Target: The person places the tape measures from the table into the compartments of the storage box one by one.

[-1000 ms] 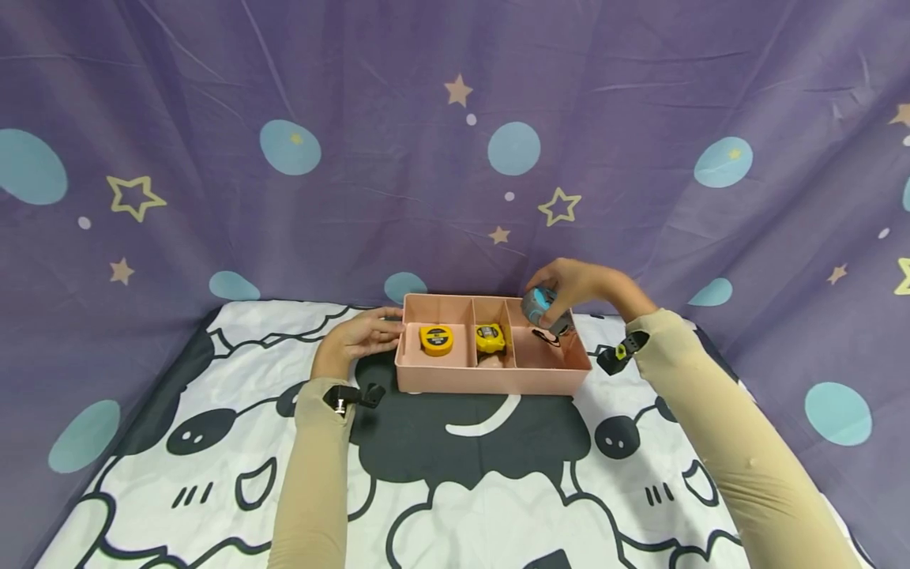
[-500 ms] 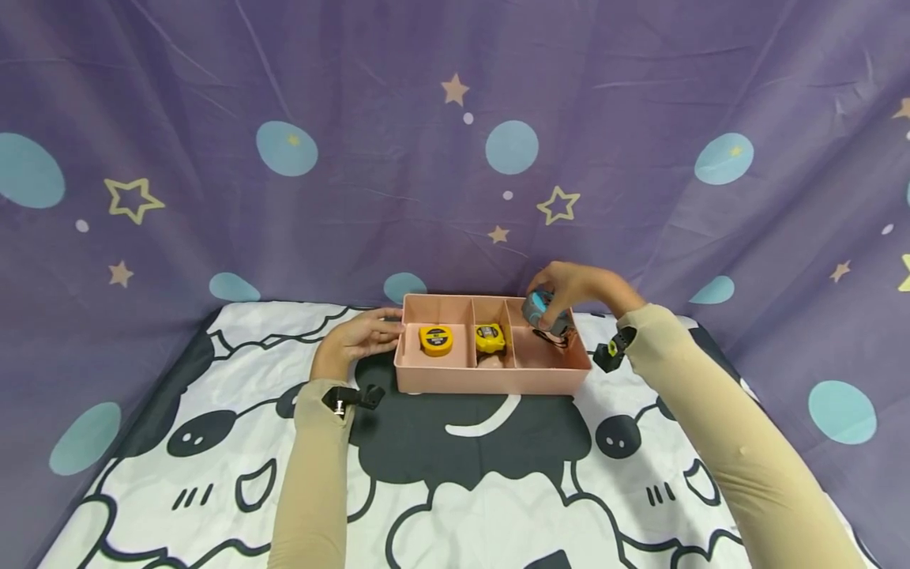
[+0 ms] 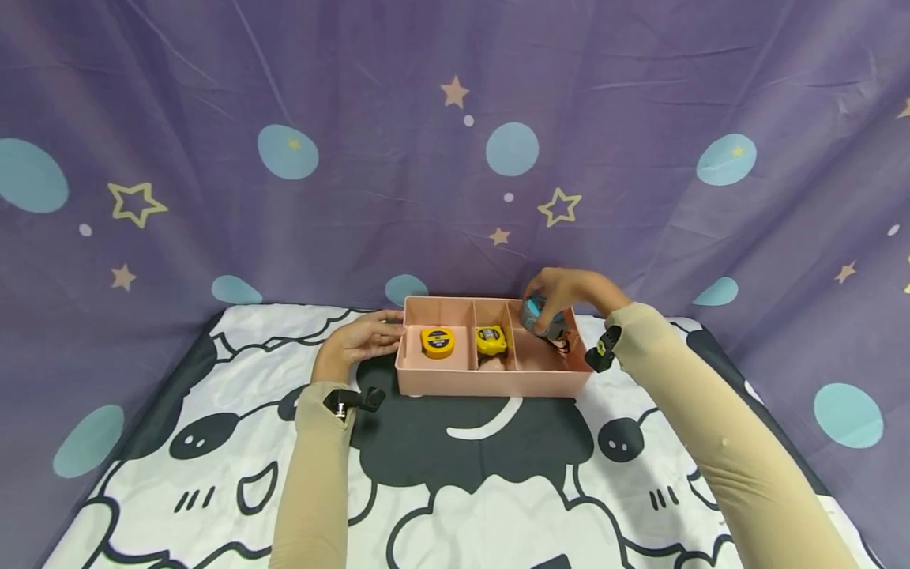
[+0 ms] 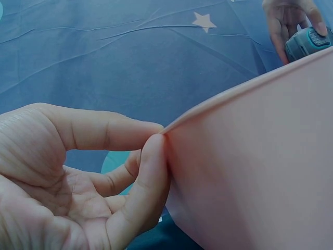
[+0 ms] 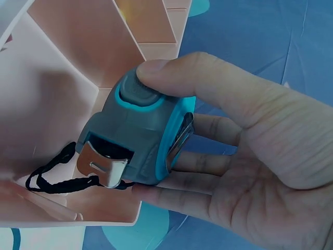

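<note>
A pink divided box (image 3: 490, 385) sits on the cloth. My left hand (image 3: 365, 337) is at its left end; in the left wrist view, thumb and finger pinch the corner of the box rim (image 4: 229, 96). In my right hand (image 3: 569, 289) is a grey and blue tape measure (image 5: 143, 125), gripped with the thumb on top and fingers behind, tilted inside the right compartment. Its metal end hook and black wrist strap (image 5: 65, 185) show in the right wrist view. A round yellow tape measure (image 3: 437, 342) lies in the left compartment and another yellow tape measure (image 3: 490, 340) in the middle one.
A purple curtain (image 3: 398, 158) with stars and dots hangs right behind the box. Under it spreads a white and black cartoon cloth (image 3: 483, 514). Two dividers split the box. A pinkish piece (image 3: 492, 363) lies in front of the middle tape measure.
My right hand has lowered the grey and blue tape measure slightly into the right compartment, and its forearm has shifted left. My left hand stays at the box's left end.
</note>
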Demonstrator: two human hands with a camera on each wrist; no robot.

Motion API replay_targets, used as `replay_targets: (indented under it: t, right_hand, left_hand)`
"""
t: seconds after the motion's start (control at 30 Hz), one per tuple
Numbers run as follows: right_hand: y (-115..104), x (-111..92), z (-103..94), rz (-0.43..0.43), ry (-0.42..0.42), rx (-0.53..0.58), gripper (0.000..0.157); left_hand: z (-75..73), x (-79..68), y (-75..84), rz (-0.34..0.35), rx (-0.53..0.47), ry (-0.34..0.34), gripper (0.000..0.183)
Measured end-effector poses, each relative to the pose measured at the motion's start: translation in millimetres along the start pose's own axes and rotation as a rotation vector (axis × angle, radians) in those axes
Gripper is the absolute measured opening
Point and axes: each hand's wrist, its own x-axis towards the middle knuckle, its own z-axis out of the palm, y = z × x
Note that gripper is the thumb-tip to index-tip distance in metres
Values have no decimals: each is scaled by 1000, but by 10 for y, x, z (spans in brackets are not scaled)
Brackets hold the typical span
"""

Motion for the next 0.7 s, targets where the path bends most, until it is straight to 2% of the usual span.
replay_targets:
  t: [0.4,0.7]
  right_hand:
    - [-10,36,13,12,-12,-1,78]
    - [7,41,1,73,8,-13,77]
  left_hand:
    - [-9,-2,-8,-3,0,8,59]
    - [3,21,1,-2,-15,9,58]
